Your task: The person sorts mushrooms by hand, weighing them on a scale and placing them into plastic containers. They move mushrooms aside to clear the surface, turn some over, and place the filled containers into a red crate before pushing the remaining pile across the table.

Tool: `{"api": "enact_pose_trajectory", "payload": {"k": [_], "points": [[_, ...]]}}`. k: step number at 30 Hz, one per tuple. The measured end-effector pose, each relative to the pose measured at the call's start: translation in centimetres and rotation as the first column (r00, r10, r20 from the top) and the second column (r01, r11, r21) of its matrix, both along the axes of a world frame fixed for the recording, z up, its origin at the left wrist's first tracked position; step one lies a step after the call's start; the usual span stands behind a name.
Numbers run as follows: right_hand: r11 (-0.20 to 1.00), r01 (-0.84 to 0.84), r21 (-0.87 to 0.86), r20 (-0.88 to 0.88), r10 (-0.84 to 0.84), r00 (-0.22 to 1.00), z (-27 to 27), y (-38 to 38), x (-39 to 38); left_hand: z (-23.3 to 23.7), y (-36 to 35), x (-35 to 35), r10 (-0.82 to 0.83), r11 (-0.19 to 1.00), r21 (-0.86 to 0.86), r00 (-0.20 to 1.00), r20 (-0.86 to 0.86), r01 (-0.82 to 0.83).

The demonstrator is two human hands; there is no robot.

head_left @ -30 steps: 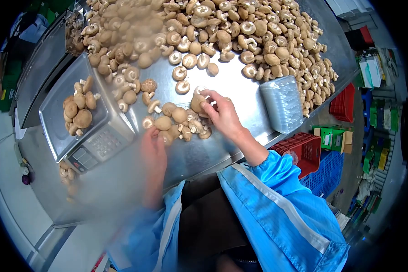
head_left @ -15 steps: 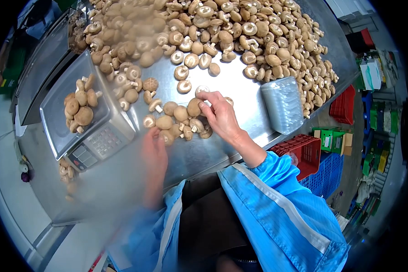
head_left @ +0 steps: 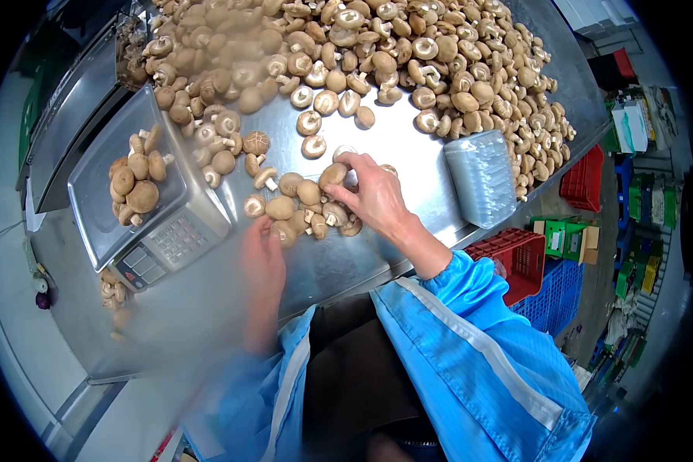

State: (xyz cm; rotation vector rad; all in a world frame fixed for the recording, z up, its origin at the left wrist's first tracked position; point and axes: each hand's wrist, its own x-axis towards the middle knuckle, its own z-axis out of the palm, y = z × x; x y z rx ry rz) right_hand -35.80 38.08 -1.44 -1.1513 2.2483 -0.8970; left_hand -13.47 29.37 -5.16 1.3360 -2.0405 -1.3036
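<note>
My right hand [head_left: 377, 196] pinches a brown shiitake mushroom [head_left: 333, 176] between thumb and fingers, at the right edge of a small cluster of shiitake mushrooms [head_left: 280, 208] on the steel table. At the left side of that cluster is my left hand [head_left: 263, 258], its fingers stretched towards a mushroom [head_left: 283, 234] and apparently touching it. A smear in the view blurs much of this hand and its forearm. Several mushrooms [head_left: 142, 199] lie on the tray of a digital scale [head_left: 179, 239] to the left.
A large heap of shiitake mushrooms [head_left: 470, 69] covers the far part of the steel table [head_left: 416, 171]. A stack of clear plastic trays [head_left: 481, 179] stands at the right, near the table edge. Beyond that edge are a red crate [head_left: 522, 266] and a blue crate [head_left: 554, 300].
My right hand has shifted the pinched mushroom slightly upward and tilted it. The left hand and the mushrooms on the scale look unmoved.
</note>
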Motion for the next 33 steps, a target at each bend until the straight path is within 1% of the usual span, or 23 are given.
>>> {"api": "enact_pose_trajectory", "payload": {"k": [2, 5, 8, 11, 14, 17, 20, 23, 26, 29, 32, 33], "points": [[1.0, 0.03, -0.01, 0.062, -0.029, 0.998, 0.0, 0.0, -0.1, -0.1, -0.1, 0.0, -0.001, 1.0, 0.006, 1.0, -0.003, 0.001], [0.999, -0.026, 0.048, -0.1, 0.03, 0.995, -1.1, 0.2, -0.1, -0.2, -0.1, -0.1, 0.015, 1.0, 0.022, 1.0, -0.011, -0.015], [0.997, -0.01, 0.071, -0.157, 0.021, 0.987, -0.2, 0.3, 0.0, -0.1, -0.3, 0.0, 0.006, 1.0, 0.016, 1.0, 0.012, -0.006], [0.998, 0.045, -0.043, -0.072, -0.048, 0.996, 0.2, 0.5, 0.2, -0.1, -0.5, 0.1, 0.007, 1.0, 0.029, 1.0, 0.022, -0.007], [0.996, -0.026, -0.087, -0.067, 0.02, 0.998, -0.6, 0.9, -0.2, -0.2, -0.5, 0.1, 0.011, 0.999, 0.039, 1.0, -0.016, -0.01], [0.996, -0.059, 0.062, -0.077, 0.063, 0.995, -0.7, 1.4, -0.6, -0.2, -0.5, 0.1, 0.021, 0.998, 0.057, 0.999, -0.025, -0.019], [0.998, -0.051, 0.039, -0.087, 0.054, 0.995, -1.6, 1.8, -0.8, -0.2, -0.6, 0.1, 0.019, 0.998, 0.053, 1.0, 0.009, -0.019], [0.998, 0.008, -0.055, -0.069, -0.011, 0.998, -1.3, 1.9, -0.5, -0.3, -0.6, 0.2, 0.029, 0.998, 0.056, 1.0, -0.001, -0.029], [0.995, 0.074, -0.07, -0.033, -0.076, 0.997, -1.1, 3.2, -0.8, 0.8, -0.7, 0.3, 0.022, 0.987, 0.158, 0.999, 0.035, -0.027], [0.994, 0.102, 0.032, 0.077, -0.104, 0.992, -1.6, 5.6, -1.3, 0.0, -0.6, 1.1, 0.063, 0.987, 0.148, 0.998, -0.005, -0.061], [0.992, 0.121, 0.03, 0.157, -0.125, 0.98, -2.7, 7.3, -0.7, -1.8, -0.7, 2.1, 0.092, 0.992, 0.091, 0.994, -0.062, -0.086], [0.99, 0.136, 0.036, 0.188, -0.14, 0.972, -2.7, 7.6, -0.4, -1.9, -0.7, 2.2, 0.094, 0.989, 0.118, 0.994, -0.058, -0.086]]}}
